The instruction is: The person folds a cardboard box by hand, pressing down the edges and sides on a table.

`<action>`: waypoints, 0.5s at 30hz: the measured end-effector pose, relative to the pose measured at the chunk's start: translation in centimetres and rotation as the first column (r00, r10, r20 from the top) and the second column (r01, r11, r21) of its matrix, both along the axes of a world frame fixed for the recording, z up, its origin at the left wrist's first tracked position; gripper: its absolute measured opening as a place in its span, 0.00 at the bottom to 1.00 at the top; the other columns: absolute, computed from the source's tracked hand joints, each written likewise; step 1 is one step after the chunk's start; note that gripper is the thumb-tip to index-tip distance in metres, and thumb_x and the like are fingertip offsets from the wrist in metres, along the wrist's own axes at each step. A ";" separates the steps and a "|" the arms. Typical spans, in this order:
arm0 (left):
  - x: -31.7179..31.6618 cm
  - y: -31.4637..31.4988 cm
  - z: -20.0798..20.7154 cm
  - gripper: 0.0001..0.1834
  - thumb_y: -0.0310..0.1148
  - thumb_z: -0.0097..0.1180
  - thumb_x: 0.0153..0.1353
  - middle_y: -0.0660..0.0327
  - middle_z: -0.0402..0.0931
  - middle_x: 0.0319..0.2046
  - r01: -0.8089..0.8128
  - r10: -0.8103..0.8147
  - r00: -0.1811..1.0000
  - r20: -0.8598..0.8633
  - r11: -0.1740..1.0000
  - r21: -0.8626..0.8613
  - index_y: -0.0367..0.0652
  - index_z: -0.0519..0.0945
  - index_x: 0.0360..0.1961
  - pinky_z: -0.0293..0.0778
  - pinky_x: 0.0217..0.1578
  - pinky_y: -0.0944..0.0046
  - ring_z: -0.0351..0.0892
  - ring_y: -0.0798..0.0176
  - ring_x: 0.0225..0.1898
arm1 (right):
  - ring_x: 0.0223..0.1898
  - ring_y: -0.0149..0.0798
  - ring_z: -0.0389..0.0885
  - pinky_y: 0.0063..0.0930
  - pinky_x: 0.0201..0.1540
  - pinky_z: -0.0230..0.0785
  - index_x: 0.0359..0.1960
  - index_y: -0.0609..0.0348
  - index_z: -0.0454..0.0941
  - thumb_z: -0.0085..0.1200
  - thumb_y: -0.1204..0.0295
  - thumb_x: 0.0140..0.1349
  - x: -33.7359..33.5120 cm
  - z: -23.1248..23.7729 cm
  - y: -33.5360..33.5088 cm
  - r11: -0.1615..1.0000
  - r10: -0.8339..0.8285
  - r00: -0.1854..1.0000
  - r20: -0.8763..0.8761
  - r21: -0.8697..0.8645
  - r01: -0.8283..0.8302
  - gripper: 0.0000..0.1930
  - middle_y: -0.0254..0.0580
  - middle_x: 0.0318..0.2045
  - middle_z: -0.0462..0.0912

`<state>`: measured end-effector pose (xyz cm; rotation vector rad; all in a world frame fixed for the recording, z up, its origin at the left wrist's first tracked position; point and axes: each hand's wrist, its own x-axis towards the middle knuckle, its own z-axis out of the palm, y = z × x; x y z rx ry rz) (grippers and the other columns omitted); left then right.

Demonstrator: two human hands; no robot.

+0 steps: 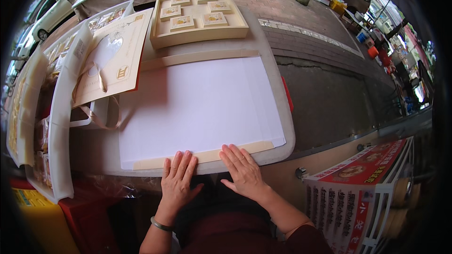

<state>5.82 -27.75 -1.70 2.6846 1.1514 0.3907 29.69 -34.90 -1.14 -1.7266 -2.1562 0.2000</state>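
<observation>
A large white sheet of paper (202, 103) lies flat on the grey table. A cream-coloured strip (256, 148) runs along its near edge, and a similar strip (202, 57) borders its far edge. My left hand (178, 181) rests with its fingertips on the near strip, fingers stretched out. To its right, my right hand (245, 171) lies with spread fingers on the same strip. Neither hand holds anything. Beyond the sheet stands a shallow cream box (200, 37) with several small square packets (182, 22) in it.
At the left, a cream paper bag (117, 51) with ribbon handles leans over white plastic crates (62, 113) of wrapped goods. A red printed sign (360, 169) stands at the lower right. The table's rounded edge (287, 117) borders the pavement.
</observation>
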 end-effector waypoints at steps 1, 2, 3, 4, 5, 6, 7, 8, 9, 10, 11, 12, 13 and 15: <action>-1.6 0.2 -0.1 0.56 0.46 0.78 0.41 0.55 0.64 0.73 -0.035 0.035 0.999 -0.001 0.999 0.024 0.46 0.66 0.73 0.48 0.75 0.41 0.58 0.49 0.76 | 0.75 0.47 0.62 0.45 0.76 0.53 0.74 0.60 0.61 0.77 0.64 0.45 1.7 -0.1 -0.5 0.998 -0.054 0.999 -0.010 0.012 0.054 0.53 0.47 0.74 0.63; -3.2 0.4 -0.3 0.56 0.46 0.78 0.41 0.53 0.63 0.73 -0.083 0.084 0.996 -0.023 0.996 0.040 0.46 0.66 0.73 0.47 0.75 0.40 0.58 0.48 0.76 | 0.75 0.47 0.62 0.45 0.76 0.54 0.74 0.60 0.61 0.78 0.63 0.44 3.2 -0.2 -1.1 0.996 -0.085 0.996 0.018 0.013 0.085 0.54 0.47 0.74 0.63; -4.7 0.4 -0.5 0.57 0.46 0.78 0.40 0.51 0.62 0.74 -0.130 0.132 0.990 -0.044 0.990 0.056 0.46 0.66 0.73 0.47 0.75 0.39 0.57 0.47 0.76 | 0.75 0.47 0.62 0.46 0.75 0.54 0.74 0.60 0.61 0.79 0.62 0.44 4.3 -0.3 -1.6 0.993 -0.117 0.992 0.045 0.015 0.116 0.55 0.48 0.74 0.63; -6.1 0.4 -0.8 0.57 0.46 0.79 0.40 0.49 0.62 0.74 -0.160 0.164 0.985 -0.055 0.984 0.074 0.45 0.65 0.73 0.46 0.75 0.39 0.57 0.45 0.77 | 0.75 0.49 0.61 0.47 0.75 0.54 0.74 0.60 0.60 0.79 0.62 0.43 4.8 -0.3 -1.9 0.993 -0.121 0.992 0.043 0.012 0.121 0.55 0.49 0.74 0.63; -7.2 0.4 -1.1 0.58 0.46 0.79 0.40 0.47 0.61 0.74 -0.192 0.199 0.978 -0.067 0.977 0.096 0.44 0.65 0.74 0.46 0.75 0.38 0.56 0.44 0.77 | 0.75 0.50 0.61 0.48 0.75 0.54 0.74 0.60 0.61 0.79 0.62 0.43 4.6 -0.4 -2.0 0.991 -0.136 0.990 0.039 0.010 0.136 0.55 0.49 0.74 0.63; -7.5 0.3 -1.4 0.58 0.46 0.79 0.39 0.44 0.60 0.74 -0.197 0.204 0.976 -0.075 0.976 0.090 0.44 0.64 0.74 0.45 0.75 0.37 0.56 0.42 0.77 | 0.75 0.50 0.61 0.49 0.75 0.54 0.74 0.59 0.61 0.79 0.62 0.43 4.4 -0.5 -2.2 0.989 -0.151 0.988 0.035 0.008 0.151 0.55 0.50 0.74 0.63; -7.4 0.3 -1.4 0.58 0.46 0.79 0.39 0.44 0.59 0.74 -0.204 0.210 0.976 -0.065 0.975 0.084 0.43 0.65 0.73 0.45 0.75 0.36 0.56 0.42 0.77 | 0.75 0.51 0.61 0.49 0.75 0.54 0.74 0.59 0.61 0.79 0.62 0.43 4.2 -0.6 -2.2 0.987 -0.160 0.987 0.030 0.005 0.160 0.55 0.50 0.74 0.63; -7.0 0.2 -1.3 0.58 0.46 0.79 0.39 0.43 0.59 0.74 -0.211 0.216 0.975 -0.057 0.974 0.077 0.43 0.65 0.73 0.45 0.75 0.35 0.56 0.41 0.77 | 0.75 0.52 0.60 0.50 0.75 0.54 0.74 0.59 0.61 0.79 0.62 0.43 4.0 -0.7 -2.2 0.986 -0.164 0.986 0.041 0.012 0.163 0.55 0.50 0.74 0.63; -6.7 0.0 -1.2 0.58 0.46 0.79 0.39 0.43 0.59 0.74 -0.218 0.222 0.974 -0.048 0.973 0.070 0.43 0.65 0.73 0.45 0.75 0.35 0.56 0.41 0.77 | 0.75 0.52 0.60 0.51 0.75 0.54 0.74 0.59 0.61 0.79 0.62 0.43 3.9 -0.9 -2.2 0.986 -0.167 0.985 0.051 0.020 0.166 0.55 0.51 0.74 0.62; -6.6 0.2 -1.3 0.58 0.46 0.80 0.38 0.42 0.59 0.74 -0.212 0.217 0.975 -0.041 0.973 0.091 0.43 0.65 0.73 0.45 0.74 0.33 0.56 0.39 0.76 | 0.75 0.53 0.60 0.51 0.75 0.54 0.74 0.59 0.61 0.79 0.62 0.43 3.8 -0.7 -2.1 0.984 -0.175 0.983 0.064 0.036 0.173 0.55 0.51 0.74 0.62; -6.7 0.2 -1.4 0.58 0.46 0.80 0.38 0.42 0.59 0.74 -0.203 0.207 0.977 -0.047 0.976 0.079 0.44 0.65 0.73 0.45 0.74 0.33 0.55 0.39 0.76 | 0.75 0.54 0.60 0.52 0.75 0.53 0.74 0.59 0.61 0.79 0.61 0.43 3.7 -0.6 -2.1 0.985 -0.172 0.983 0.067 0.026 0.171 0.55 0.52 0.74 0.62; -6.8 0.1 -1.7 0.58 0.47 0.80 0.38 0.42 0.59 0.74 -0.193 0.197 0.979 -0.053 0.979 0.066 0.44 0.65 0.73 0.45 0.74 0.33 0.55 0.39 0.76 | 0.75 0.54 0.60 0.53 0.75 0.53 0.74 0.59 0.61 0.79 0.61 0.43 3.7 -0.8 -2.3 0.985 -0.171 0.983 0.070 0.015 0.170 0.55 0.53 0.74 0.62; -6.8 0.4 -1.5 0.59 0.47 0.80 0.38 0.42 0.59 0.74 -0.182 0.187 0.981 -0.054 0.980 0.075 0.44 0.65 0.73 0.46 0.74 0.33 0.55 0.39 0.76 | 0.75 0.55 0.60 0.54 0.75 0.53 0.74 0.59 0.61 0.79 0.60 0.43 3.8 -0.7 -2.0 0.985 -0.172 0.983 0.069 0.027 0.170 0.55 0.53 0.74 0.62; -6.7 0.6 -1.1 0.59 0.49 0.80 0.38 0.39 0.54 0.75 -0.163 0.165 0.985 -0.047 0.986 0.041 0.53 0.65 0.74 0.44 0.73 0.29 0.50 0.35 0.77 | 0.75 0.58 0.58 0.57 0.75 0.51 0.74 0.60 0.61 0.79 0.58 0.43 3.7 -0.9 -2.1 0.983 -0.178 0.980 0.088 0.051 0.174 0.56 0.57 0.74 0.61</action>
